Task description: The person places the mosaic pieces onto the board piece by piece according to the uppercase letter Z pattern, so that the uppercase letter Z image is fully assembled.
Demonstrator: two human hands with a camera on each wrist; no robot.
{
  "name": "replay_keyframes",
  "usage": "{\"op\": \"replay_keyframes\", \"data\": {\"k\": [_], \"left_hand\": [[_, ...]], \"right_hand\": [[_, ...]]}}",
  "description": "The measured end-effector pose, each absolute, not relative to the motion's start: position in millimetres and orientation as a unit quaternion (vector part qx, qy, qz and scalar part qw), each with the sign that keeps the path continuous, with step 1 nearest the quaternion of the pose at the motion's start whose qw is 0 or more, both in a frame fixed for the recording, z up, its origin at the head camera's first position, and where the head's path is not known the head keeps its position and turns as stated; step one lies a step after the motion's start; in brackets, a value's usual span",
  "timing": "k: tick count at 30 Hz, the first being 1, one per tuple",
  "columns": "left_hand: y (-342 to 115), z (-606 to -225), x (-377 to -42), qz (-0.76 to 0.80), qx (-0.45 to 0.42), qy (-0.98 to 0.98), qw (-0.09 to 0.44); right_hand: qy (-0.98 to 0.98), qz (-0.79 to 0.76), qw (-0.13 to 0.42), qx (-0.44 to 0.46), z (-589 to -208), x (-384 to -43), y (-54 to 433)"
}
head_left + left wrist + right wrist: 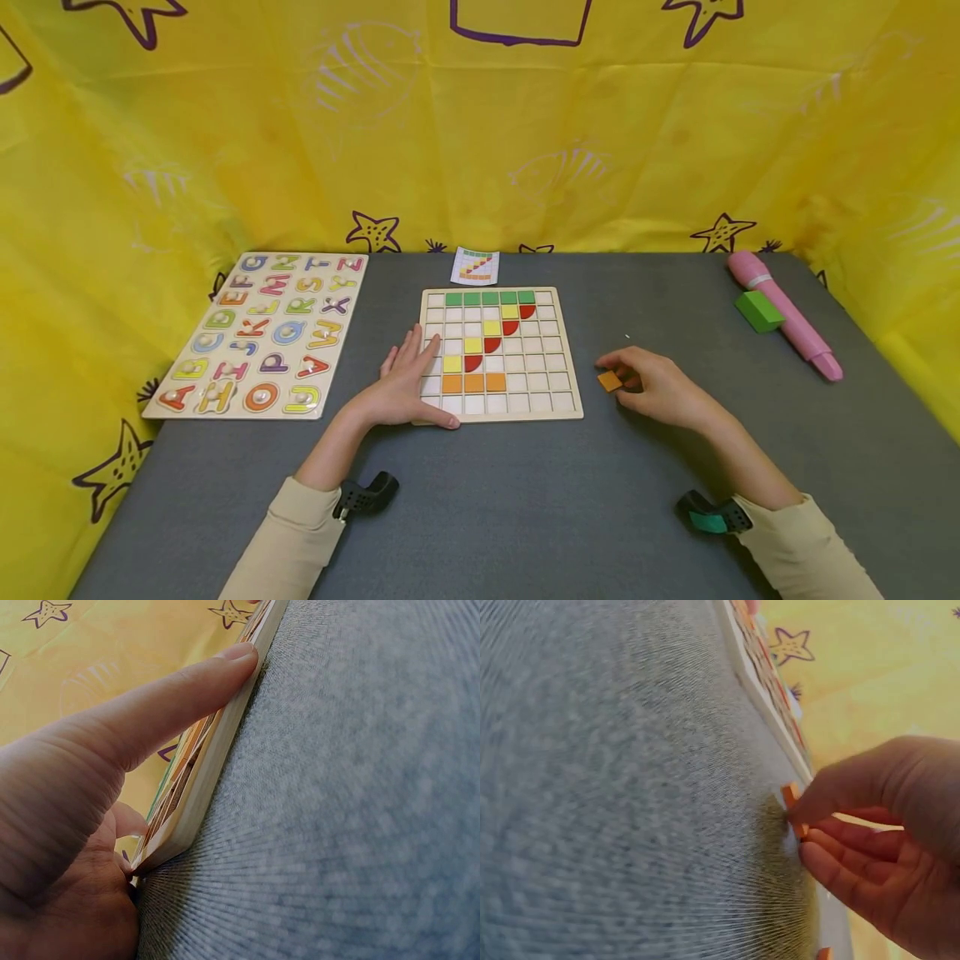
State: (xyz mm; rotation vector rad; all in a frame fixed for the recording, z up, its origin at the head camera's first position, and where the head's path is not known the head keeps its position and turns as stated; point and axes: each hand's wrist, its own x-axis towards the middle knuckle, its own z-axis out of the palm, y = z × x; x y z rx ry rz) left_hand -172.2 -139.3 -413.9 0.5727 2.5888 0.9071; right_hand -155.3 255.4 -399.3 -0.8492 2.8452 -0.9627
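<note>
A wooden grid board [534, 363] lies on the grey table, with green squares [490, 297] along its top row. Yellow squares and red quarter-round pieces run diagonally across it, and three orange squares [474, 383] sit in a lower row. My left hand [401, 387] rests on the board's left side, fingers spread and thumb along the near edge [214, 761]. To the right of the board, my right hand [660, 387] pinches an orange square tile [610, 381] between thumb and fingertips, just above the table. Another small orange piece [824, 953] shows at the bottom of the right wrist view.
A pattern card [475, 266] lies behind the board. On the left is a wooden alphabet puzzle [262, 337] with knobbed letters. At the far right lie a pink microphone-like stick [795, 321] and a green block [759, 311]. A yellow cloth [480, 150] hangs behind the table.
</note>
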Motion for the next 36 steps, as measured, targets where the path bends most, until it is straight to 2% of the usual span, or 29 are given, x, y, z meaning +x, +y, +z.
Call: {"op": "replay_keyframes", "data": {"k": [12,19,28,36], "left_hand": [[-140,-414,-172,0.317,0.201,0.911,0.169],[-141,-415,-173,0.313,0.201,0.913,0.17],[-139,-415,-173,0.315,0.201,0.912,0.169],[-138,-413,-171,0.314,0.2,0.913,0.17]], "right_hand": [[0.919,-0.312,0.003,-0.241,-401,-161,250],[0.907,-0.366,0.015,-0.209,-399,-166,220],[0.89,-0.383,0.069,-0.238,-399,-171,176],[0.879,-0.378,0.052,-0.287,-403,-174,159]]}}
